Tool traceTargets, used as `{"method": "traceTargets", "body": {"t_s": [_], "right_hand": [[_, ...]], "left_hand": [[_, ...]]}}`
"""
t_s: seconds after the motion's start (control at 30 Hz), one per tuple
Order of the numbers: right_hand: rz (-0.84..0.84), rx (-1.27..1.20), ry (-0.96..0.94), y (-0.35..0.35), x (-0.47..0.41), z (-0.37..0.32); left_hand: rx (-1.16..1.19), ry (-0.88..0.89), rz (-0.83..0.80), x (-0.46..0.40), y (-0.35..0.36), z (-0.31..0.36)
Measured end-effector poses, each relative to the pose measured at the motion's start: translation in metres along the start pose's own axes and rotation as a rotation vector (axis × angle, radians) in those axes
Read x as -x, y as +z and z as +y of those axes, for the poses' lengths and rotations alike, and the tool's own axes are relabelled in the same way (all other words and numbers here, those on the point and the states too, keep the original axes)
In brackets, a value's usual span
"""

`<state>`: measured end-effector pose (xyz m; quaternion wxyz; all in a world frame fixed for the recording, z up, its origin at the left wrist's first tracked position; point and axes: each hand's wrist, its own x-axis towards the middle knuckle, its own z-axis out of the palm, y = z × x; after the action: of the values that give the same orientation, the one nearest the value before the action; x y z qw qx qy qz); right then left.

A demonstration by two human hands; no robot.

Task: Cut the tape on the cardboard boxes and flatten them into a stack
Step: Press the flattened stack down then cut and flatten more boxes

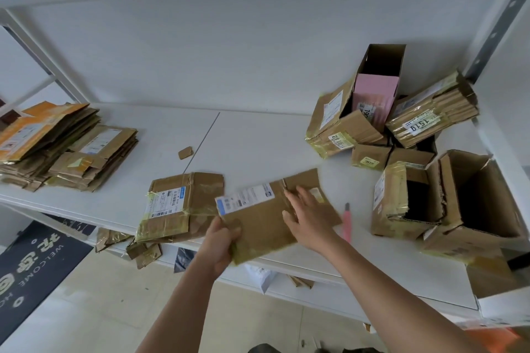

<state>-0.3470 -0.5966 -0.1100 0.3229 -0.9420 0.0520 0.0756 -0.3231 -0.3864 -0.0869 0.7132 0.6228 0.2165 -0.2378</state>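
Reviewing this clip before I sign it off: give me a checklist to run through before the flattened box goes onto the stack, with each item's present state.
1. Box in hand is flat: ok. The flattened box lies pressed on the shelf.
2. Grip secure: ok. The left hand grips its near corner; the right hand presses flat on top.
3. Cutter out of the way: ok. The pink cutter lies on the shelf to the right, in neither hand.
4. Blade retracted: cannot tell.
5. Stack ready: ok. The stack of flattened boxes sits at the far left.
6. Path clear: not ok. Another flattened box lies between.
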Motion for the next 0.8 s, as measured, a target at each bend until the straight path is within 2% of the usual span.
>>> {"method": "traceTargets", "body": {"t_s": [0.1, 0.23, 0.37, 0.43, 0.53, 0.67, 0.7, 0.8], "right_hand": [[-0.094, 0.095, 0.125, 0.019, -0.007, -0.001], [-0.103, 0.112, 0.13, 0.032, -0.01, 0.007], [-0.015, 0.289, 0.095, 0.044, -0.002, 0.014], [-0.005, 0.365, 0.086, 0.048, 0.0, 0.014], [-0.067, 0.363, 0.11, 0.045, -0.009, 0.013], [-0.149, 0.262, 0.114, 0.03, -0.016, 0.014], [-0.107, 0.212, 0.088, 0.027, -0.016, 0.014], [0.258, 0.133, -0.01, 0.019, -0.01, 0.004]], "left_hand": [[-0.087, -0.1, 0.002, -0.003, 0.003, -0.016], [-0.027, -0.14, 0.036, -0.012, 0.006, -0.031], [0.036, -0.11, 0.084, -0.018, 0.008, -0.044], [-0.017, -0.085, 0.156, -0.02, 0.011, -0.046], [-0.084, -0.043, 0.254, -0.021, 0.018, -0.044], [-0.068, 0.032, 0.253, -0.011, 0.021, -0.04], [-0.027, 0.053, 0.244, -0.008, 0.02, -0.036], [0.194, 0.121, 0.245, -0.003, 0.009, -0.018]]}}
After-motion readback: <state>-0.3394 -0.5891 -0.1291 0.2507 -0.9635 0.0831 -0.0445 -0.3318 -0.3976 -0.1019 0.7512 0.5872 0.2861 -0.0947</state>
